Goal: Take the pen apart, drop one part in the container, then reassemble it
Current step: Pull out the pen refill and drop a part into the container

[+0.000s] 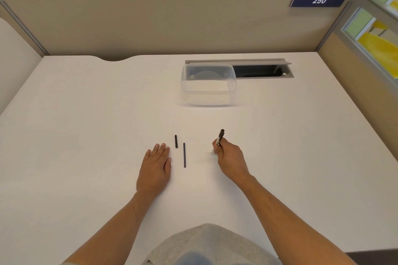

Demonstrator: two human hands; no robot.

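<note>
My right hand grips the pen barrel, a white tube with a black clip end pointing up and away from me. Its lower end is hidden in my fingers. My left hand lies flat on the white desk, palm down, fingers apart, holding nothing. Between the hands lie two loose black parts: a short stubby piece just right of my left fingertips, and a long thin refill beside it. The clear plastic container stands farther back, open-topped, with nothing visible inside.
A grey cable hatch with its lid raised is set into the desk right behind the container. Beige partition walls close the desk at the back and on both sides. My grey shirt fills the bottom edge.
</note>
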